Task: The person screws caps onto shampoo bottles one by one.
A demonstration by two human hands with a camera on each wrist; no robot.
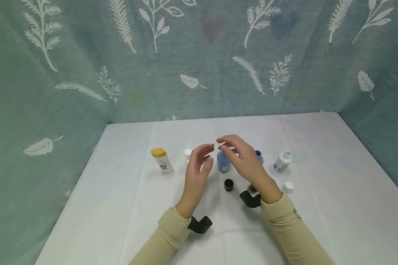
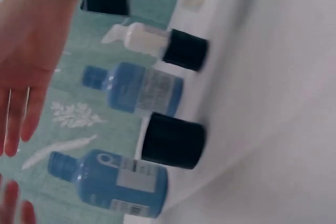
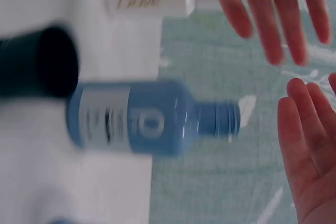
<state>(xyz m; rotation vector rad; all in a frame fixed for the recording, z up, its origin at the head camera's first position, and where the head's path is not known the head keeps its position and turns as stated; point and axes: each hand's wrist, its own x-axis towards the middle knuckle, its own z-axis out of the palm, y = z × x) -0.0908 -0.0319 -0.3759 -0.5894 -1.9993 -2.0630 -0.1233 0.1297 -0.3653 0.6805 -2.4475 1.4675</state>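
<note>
My left hand (image 1: 198, 167) is raised over the table with its fingers slightly bent, holding nothing. Facing it, my right hand (image 1: 243, 157) reaches inward, its fingers (image 2: 16, 116) loose. A small gap separates the fingertips in the head view. Between and behind them stands an uncapped blue bottle (image 1: 223, 162); its threaded neck shows in the right wrist view. A second uncapped blue bottle (image 1: 259, 156) is partly hidden by the right hand. Below them lie a black cap (image 1: 229, 184) and another black cap (image 1: 253, 188), half covered by the right wrist.
At the left stands a white bottle with a yellow cap (image 1: 162, 161). A white-capped bottle (image 1: 187, 153) shows behind the left hand. To the right are an uncapped white bottle (image 1: 282, 162) and a white cap (image 1: 287, 187). A leaf-patterned green cloth (image 1: 212, 95) hangs behind the table.
</note>
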